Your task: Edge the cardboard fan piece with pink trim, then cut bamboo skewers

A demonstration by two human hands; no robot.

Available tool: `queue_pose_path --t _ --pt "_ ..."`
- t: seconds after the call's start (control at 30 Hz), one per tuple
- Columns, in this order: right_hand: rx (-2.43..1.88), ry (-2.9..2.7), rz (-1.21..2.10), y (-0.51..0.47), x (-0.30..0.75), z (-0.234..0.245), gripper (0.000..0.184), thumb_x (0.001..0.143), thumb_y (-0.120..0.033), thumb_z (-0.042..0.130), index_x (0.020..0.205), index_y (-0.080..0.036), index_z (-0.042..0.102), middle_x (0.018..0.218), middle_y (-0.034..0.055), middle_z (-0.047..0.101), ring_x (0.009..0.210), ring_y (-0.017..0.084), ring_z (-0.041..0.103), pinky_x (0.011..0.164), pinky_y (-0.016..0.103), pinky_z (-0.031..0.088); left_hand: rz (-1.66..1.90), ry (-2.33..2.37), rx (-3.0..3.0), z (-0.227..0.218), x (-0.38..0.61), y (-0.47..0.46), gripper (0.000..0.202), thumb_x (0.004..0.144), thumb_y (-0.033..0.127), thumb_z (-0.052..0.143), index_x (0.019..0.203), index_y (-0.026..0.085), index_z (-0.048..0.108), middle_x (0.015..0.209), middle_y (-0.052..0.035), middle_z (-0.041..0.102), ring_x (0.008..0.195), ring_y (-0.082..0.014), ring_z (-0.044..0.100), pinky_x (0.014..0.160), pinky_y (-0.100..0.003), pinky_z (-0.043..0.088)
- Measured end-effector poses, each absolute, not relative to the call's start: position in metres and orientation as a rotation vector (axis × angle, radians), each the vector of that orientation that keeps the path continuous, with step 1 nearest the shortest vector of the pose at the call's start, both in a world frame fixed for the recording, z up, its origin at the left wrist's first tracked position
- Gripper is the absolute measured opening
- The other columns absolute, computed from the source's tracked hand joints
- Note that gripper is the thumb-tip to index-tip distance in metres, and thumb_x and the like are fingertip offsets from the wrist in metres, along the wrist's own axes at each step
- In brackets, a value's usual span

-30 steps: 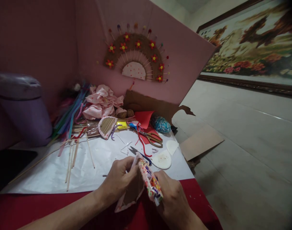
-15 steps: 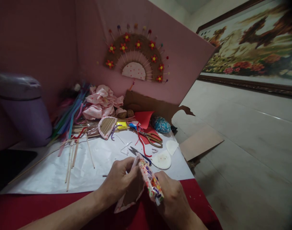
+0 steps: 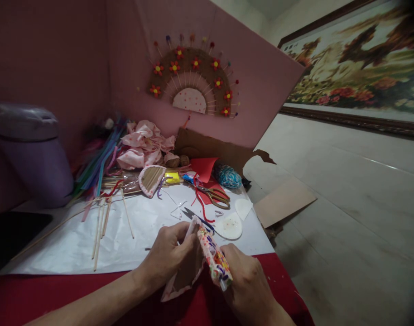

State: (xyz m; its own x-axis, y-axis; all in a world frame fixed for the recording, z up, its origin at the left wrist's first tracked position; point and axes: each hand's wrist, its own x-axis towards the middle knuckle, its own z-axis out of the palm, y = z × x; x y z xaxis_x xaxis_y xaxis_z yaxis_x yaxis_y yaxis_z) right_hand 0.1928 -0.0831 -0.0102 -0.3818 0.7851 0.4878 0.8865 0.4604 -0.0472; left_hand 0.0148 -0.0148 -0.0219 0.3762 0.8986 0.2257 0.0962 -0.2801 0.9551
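Observation:
My left hand (image 3: 166, 256) is closed on a flat brown card piece with a pale pink edge (image 3: 184, 277), pinching it near its top. My right hand (image 3: 246, 283) is wrapped round a tube-shaped tool with a bright flowered pattern (image 3: 214, 259), whose tip rests against the top edge of the card piece. Both hands are over the near edge of the table, above a red cloth (image 3: 57, 296) and white paper sheet (image 3: 74, 240).
On the paper lie small black snips (image 3: 193, 216), brown-handled scissors (image 3: 214, 195), white round cut-outs (image 3: 230, 226), wooden sticks (image 3: 101, 222) and a second fan-shaped piece (image 3: 151, 179). A pink board with a flowered fan (image 3: 192, 81) stands behind. A purple bin (image 3: 30, 154) is at left.
None of note: both hands keep their hold, with only a slight shift of the patterned tool along the card's edge.

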Motion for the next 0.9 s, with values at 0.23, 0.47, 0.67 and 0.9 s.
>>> queue_pose_path --t 0.23,0.47,0.67,0.9 --pt "-1.384 -2.264 -0.275 -0.0850 0.1931 -0.0103 0.035 0.093 -0.038 0.027 0.078 -0.017 0.050 0.065 0.0051 0.056 0.053 0.017 0.053 0.047 0.027 0.031 1.009 0.877 1.670 -0.0197 0.0156 -0.0141 0.029 0.085 0.035 0.046 0.070 0.014 0.061 0.065 -0.0013 0.060 0.060 -0.0121 0.049 0.053 -0.020 0.037" --pt "-1.365 -2.260 -0.286 -0.0844 0.1902 -0.0088 0.037 0.094 -0.041 0.025 0.077 -0.017 0.049 0.064 0.0049 0.055 0.051 0.017 0.052 0.047 0.027 0.031 0.992 0.877 1.688 -0.0198 0.0146 -0.0165 0.030 0.085 0.036 0.045 0.071 0.014 0.061 0.063 -0.0005 0.058 0.060 -0.0124 0.048 0.053 -0.020 0.035" --pt "-1.337 -2.256 -0.300 -0.0844 0.1884 -0.0065 0.041 0.094 -0.043 0.023 0.077 -0.017 0.050 0.063 0.0049 0.055 0.050 0.016 0.052 0.046 0.027 0.030 1.049 0.856 1.670 -0.0167 0.0154 -0.0168 0.032 0.084 0.036 0.046 0.068 0.015 0.063 0.065 -0.0010 0.062 0.058 -0.0125 0.049 0.053 -0.020 0.036" --pt "-1.324 -2.261 -0.317 -0.0819 0.1896 -0.0074 0.043 0.094 -0.044 0.022 0.076 -0.017 0.050 0.063 0.0052 0.055 0.051 0.016 0.052 0.047 0.027 0.030 1.008 0.864 1.694 -0.0172 0.0151 -0.0166 0.030 0.085 0.035 0.046 0.070 0.014 0.062 0.065 -0.0009 0.060 0.061 -0.0127 0.048 0.054 -0.020 0.036"
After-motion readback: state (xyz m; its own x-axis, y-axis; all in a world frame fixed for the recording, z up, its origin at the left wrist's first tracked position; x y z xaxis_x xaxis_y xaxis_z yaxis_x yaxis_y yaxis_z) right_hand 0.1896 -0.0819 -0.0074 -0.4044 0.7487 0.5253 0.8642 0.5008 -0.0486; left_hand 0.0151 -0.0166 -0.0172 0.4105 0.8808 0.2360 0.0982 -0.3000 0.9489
